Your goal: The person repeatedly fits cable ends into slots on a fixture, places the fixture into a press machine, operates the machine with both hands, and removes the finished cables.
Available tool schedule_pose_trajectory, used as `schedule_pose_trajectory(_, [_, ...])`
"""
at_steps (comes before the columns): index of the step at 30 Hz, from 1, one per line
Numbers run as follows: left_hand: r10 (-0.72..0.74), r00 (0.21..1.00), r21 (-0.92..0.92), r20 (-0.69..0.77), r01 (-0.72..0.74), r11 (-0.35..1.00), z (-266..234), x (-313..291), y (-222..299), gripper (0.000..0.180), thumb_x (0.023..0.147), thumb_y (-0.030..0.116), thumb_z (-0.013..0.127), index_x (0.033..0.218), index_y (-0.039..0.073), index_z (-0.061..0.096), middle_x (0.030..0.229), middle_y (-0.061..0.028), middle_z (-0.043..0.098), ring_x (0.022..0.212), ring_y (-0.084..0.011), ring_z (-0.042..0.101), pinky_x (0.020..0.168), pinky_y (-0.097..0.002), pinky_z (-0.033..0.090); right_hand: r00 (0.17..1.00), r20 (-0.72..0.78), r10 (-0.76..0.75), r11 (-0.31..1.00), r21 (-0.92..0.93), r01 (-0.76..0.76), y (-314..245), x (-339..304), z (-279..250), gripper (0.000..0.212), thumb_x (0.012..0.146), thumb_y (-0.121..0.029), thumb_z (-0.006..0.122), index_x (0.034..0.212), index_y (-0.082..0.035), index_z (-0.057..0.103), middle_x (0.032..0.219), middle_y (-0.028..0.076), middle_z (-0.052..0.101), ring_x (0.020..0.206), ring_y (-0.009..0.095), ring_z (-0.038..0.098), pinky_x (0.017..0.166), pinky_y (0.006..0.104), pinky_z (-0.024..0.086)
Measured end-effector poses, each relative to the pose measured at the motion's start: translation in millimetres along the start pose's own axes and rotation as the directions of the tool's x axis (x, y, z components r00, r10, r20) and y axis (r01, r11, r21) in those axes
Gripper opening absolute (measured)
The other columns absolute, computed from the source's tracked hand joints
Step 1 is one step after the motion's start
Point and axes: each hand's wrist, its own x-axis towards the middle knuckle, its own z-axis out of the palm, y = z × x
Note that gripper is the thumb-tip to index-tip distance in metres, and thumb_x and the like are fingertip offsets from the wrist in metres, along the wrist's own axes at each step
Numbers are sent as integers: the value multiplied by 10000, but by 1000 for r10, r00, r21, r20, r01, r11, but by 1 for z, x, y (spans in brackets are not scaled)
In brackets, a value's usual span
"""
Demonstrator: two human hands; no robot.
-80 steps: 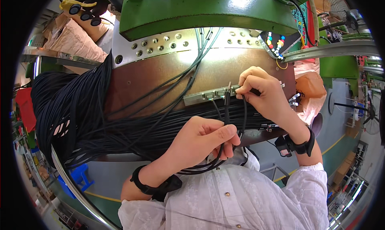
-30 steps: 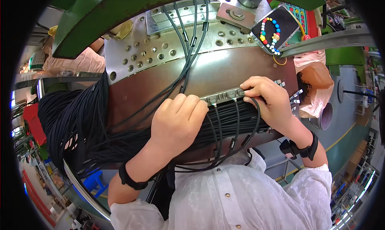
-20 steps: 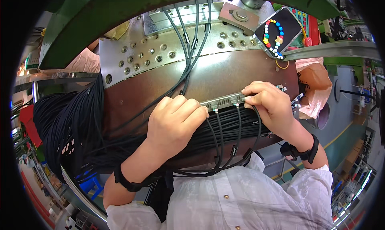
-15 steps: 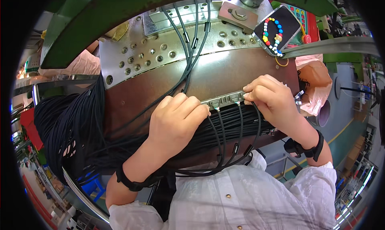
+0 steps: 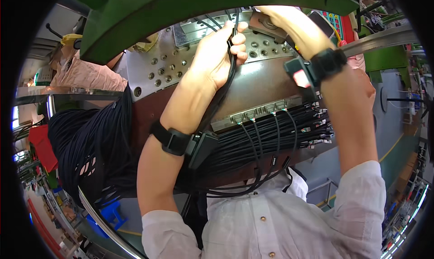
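My left hand (image 5: 219,53) is raised over the holed metal plate (image 5: 144,69), its fingers wrapped round several black cables (image 5: 232,71) that trail down past my forearm. At the top, my right hand (image 5: 267,10) reaches in beside a bolted metal block (image 5: 271,29). Its fingers are hidden under the green machine frame (image 5: 181,9). On the brown board (image 5: 257,85) lies a slotted metal strip (image 5: 253,115), with several thin black cables (image 5: 276,132) seated by their ends along it. Neither hand touches that strip.
A thick bundle of black cables (image 5: 86,132) hangs at the left and runs under the strip to many connector ends (image 5: 316,128) on the right. A dark flat tray (image 5: 322,24) sits at the upper right. A metal rail (image 5: 379,41) juts in from the right.
Both hands have left the slotted strip and moved up toward the machine. My left hand has closed round the upper cables; my right hand has gone partly out of sight under the green frame.
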Motion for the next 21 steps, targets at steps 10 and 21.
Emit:
schedule_pose_trajectory(10, [-119,967,42,-226,132,990,57,-113,3,263,959,263,408,907,29,515,601,25,392,481,-77,345,442,-206,313,987,-59,-150,796,584,156,-35,-52,29,291,859,-306,575,927,-25,607,747,14,585,638,85,500,586,242,410])
schedule_pose_trajectory(21, [699,555,349,-451,-611,711,-31,-263,122,356,994,327,301,757,94,429,523,2,341,384,-89,327,329,-211,299,860,-39,-508,853,119,509,-1,-113,38,258,784,-240,651,955,-52,603,824,54,601,741,168,575,638,296,463])
